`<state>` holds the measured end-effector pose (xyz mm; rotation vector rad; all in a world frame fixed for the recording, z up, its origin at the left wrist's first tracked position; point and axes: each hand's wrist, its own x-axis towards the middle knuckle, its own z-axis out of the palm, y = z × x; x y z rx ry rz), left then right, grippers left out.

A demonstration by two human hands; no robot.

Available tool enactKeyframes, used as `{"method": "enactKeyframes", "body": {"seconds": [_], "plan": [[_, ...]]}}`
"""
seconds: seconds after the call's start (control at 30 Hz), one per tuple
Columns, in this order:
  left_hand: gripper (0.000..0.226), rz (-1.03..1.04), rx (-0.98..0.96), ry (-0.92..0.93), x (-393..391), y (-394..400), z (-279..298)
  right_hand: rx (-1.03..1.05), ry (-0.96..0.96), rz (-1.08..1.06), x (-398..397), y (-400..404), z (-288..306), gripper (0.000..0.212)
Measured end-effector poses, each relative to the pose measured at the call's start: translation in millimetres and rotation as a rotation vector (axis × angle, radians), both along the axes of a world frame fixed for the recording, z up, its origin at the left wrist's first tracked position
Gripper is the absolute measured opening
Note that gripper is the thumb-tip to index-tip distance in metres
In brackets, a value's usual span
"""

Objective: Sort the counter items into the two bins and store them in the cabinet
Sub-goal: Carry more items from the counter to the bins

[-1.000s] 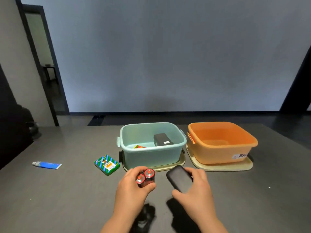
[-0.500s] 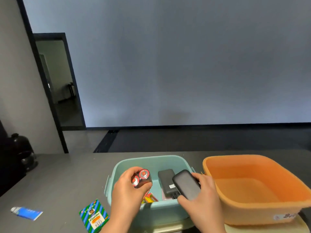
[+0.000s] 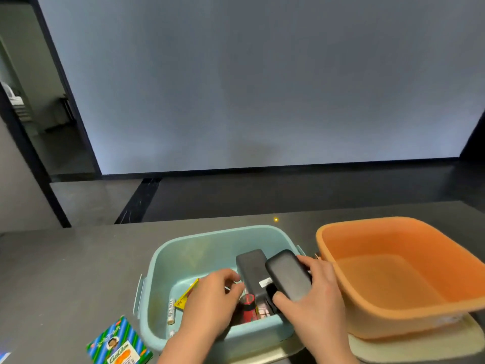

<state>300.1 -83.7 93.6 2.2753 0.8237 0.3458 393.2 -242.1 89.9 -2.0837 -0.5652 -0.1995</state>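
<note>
Both hands are down inside the blue bin (image 3: 157,261). The right hand (image 3: 315,292) grips a dark power bank (image 3: 287,274) above another one. The left hand (image 3: 212,298) has loosely curled fingers holding nothing, a red battery (image 3: 248,306) just right of it.

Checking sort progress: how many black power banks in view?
2. One power bank lies in the teal bin; the right hand holds the other over that bin. Hands may hide more.
</note>
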Motion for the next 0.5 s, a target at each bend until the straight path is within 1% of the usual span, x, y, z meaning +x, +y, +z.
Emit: {"method": "enactKeyframes", "body": {"seconds": [0.1,0.17,0.23,0.33,0.43,0.5], "plan": [[0.013,0.107,0.072,-0.015,-16.3,13.0,1.1,-0.138,-0.066,0.026,4.0,18.0,3.9,0.067],[0.012,0.137,0.053,-0.046,-25.6,17.4,1.5,-0.255,-0.073,0.041,9.2,31.4,6.5,0.067],[0.011,0.135,0.047,-0.076,-29.5,16.3,2.0,-0.314,-0.056,0.042,16.5,45.9,8.7,0.066],[0.013,0.117,0.106,-0.065,-29.2,11.6,-0.9,-0.397,0.043,0.048,28.8,64.3,5.3,0.067],[0.015,0.142,0.089,-0.099,-28.0,11.9,-3.7,-0.59,0.179,0.118,33.8,71.8,-2.7,0.076],[0.015,0.158,0.089,-0.101,-27.4,13.0,-5.0,-0.68,0.206,0.162,34.4,71.6,-6.5,0.074]]}}
